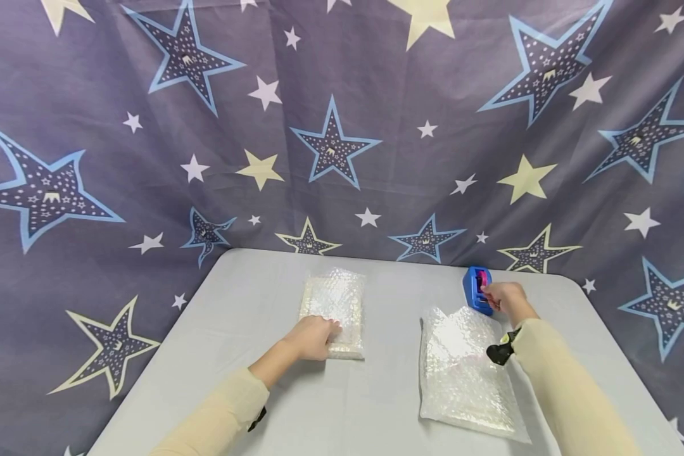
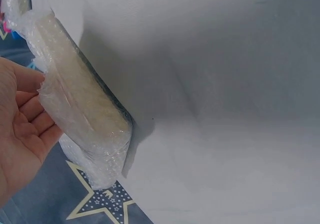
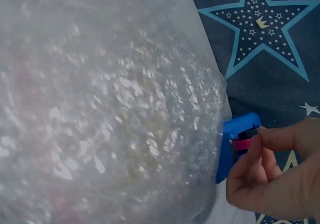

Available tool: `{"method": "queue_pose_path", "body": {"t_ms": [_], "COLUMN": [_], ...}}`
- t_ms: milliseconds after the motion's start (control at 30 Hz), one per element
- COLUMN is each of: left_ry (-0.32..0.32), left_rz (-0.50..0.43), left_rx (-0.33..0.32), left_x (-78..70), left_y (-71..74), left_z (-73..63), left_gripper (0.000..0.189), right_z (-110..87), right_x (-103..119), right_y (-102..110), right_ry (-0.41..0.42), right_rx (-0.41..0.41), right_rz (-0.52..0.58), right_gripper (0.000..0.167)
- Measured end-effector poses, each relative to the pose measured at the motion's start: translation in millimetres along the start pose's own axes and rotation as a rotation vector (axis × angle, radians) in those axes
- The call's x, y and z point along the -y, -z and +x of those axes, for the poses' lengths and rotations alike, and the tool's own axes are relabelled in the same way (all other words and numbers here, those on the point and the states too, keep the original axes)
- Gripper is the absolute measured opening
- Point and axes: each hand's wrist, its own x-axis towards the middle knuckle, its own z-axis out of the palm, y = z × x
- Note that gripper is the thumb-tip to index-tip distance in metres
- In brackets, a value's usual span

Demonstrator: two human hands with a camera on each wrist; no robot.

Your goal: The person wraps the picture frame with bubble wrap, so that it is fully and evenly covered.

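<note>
My left hand [image 1: 312,337] holds the near edge of a smaller flat package in bubble wrap [image 1: 342,294]. In the left wrist view, the fingers [image 2: 37,116] are curled at the package's side [image 2: 82,89], and the wrap hides some fingertips. At the back right, my right hand [image 1: 507,297] is at a blue tape dispenser [image 1: 472,292] with a pink roll core. Its thumb and forefinger pinch at the front of the dispenser [image 3: 227,154], beside the pink core [image 3: 242,144]; the clear tape itself is hard to make out.
A larger bubble-wrapped package [image 1: 462,373] lies under the right forearm, close to the dispenser. The white table [image 1: 387,342] meets a star-patterned cloth [image 1: 376,171] at its back and sides.
</note>
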Motion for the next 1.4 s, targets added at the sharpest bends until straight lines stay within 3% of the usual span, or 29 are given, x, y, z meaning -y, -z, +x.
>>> {"method": "queue_pose_path", "body": {"t_ms": [167, 333, 500, 633, 867, 967, 1100, 1233, 1400], "left_ry": [0.022, 0.026, 0.021, 0.02, 0.032, 0.028, 0.031, 0.04, 0.034], "left_rz": [-0.016, -0.014, -0.014, 0.003, -0.001, -0.001, 0.007, -0.007, -0.012], "left_rx": [0.007, 0.005, 0.002, -0.004, -0.015, -0.02, -0.023, -0.018, -0.026], "left_x": [-1.7, -2.6, -3.3, -3.1, -3.9, -4.2, -4.6, -4.5, -4.0], "left_y": [1.3, 0.8, -1.2, -3.6, -4.3, -4.2, -5.1, -5.3, -5.1], "left_z": [-1.6, -2.6, -3.0, -3.5, -5.5, -5.1, -5.0, -5.5, -4.6], "left_gripper": [0.041, 0.043, 0.026, 0.015, 0.041, 0.043, 0.044, 0.045, 0.046], "right_z": [-3.7, -9.6, -14.3, -15.4, -17.3, -19.1, -21.0, -20.8, -20.3], "right_x": [-4, -5, -8, -10, -6, -1, 1, -2, -14], "right_y": [-3, -6, -8, -9, -8, -7, -4, -3, -1], "right_ry": [-0.021, -0.006, -0.006, -0.012, -0.038, -0.032, 0.004, 0.033, 0.107], "right_rx": [-0.065, -0.136, -0.175, -0.194, -0.201, -0.202, -0.193, -0.203, -0.172], "right_rz": [0.097, 0.151, 0.165, 0.245, 0.351, 0.395, 0.539, 0.682, 0.721], "right_gripper": [0.021, 0.011, 0.011, 0.014, 0.014, 0.013, 0.014, 0.03, 0.036]}}
